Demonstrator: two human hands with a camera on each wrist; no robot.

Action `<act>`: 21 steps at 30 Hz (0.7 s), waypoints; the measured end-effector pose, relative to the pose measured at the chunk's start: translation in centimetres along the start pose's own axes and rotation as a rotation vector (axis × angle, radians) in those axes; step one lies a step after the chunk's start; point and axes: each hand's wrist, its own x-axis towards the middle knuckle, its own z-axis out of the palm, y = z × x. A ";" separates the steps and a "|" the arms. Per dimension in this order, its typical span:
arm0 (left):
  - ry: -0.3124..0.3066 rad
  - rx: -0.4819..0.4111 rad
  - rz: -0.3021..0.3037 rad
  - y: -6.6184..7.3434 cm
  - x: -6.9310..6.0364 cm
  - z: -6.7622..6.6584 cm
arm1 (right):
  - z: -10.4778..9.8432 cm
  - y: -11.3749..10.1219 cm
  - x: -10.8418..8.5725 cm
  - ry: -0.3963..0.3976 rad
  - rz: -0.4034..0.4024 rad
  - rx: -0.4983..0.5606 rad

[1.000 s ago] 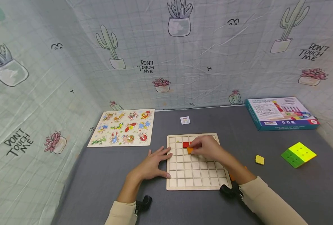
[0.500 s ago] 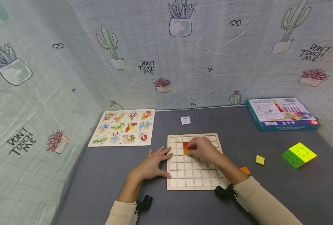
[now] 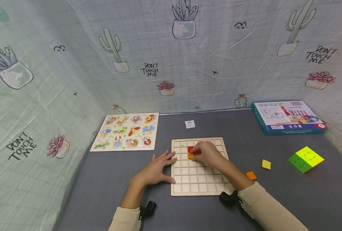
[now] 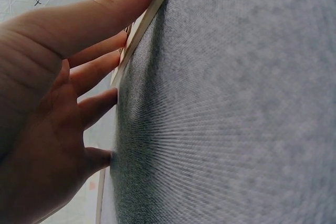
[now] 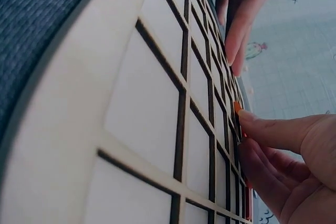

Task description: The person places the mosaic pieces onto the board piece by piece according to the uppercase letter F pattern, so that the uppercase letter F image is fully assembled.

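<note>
A wooden grid board [image 3: 202,193] lies flat on the grey table. In its upper part a red tile [image 3: 190,149] sits in a cell. Just below it is an orange tile [image 3: 190,156], pinched between thumb and fingers of my right hand [image 3: 208,154]; the right wrist view shows the thumb [image 5: 252,121] against its orange edge. My left hand [image 3: 156,170] rests at the board's left side, fingers spread, thumb and fingertips touching the rim. Seen from the left wrist, that thumb [image 4: 100,19] lies along the board's edge.
To the right lie a loose orange tile [image 3: 251,175], a yellow tile [image 3: 266,164] and a green-yellow cube [image 3: 305,159]. A boxed game [image 3: 287,117] stands at the back right. An insect picture board [image 3: 124,131] and a small white card [image 3: 189,124] lie behind.
My right hand has shifted slightly left and lowered the orange tile flat below the red one. The loose orange tile at the right has come out from behind the forearm. My left hand stays.
</note>
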 end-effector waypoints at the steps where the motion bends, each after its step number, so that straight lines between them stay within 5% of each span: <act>1: 0.001 0.001 0.001 0.0 0.0 0.0 | 0.0 0.0 0.0 -0.002 0.000 -0.001; 21: -0.007 0.004 0.003 -0.1 0.0 0.0 | 0.0 0.0 -0.2 0.009 0.022 0.012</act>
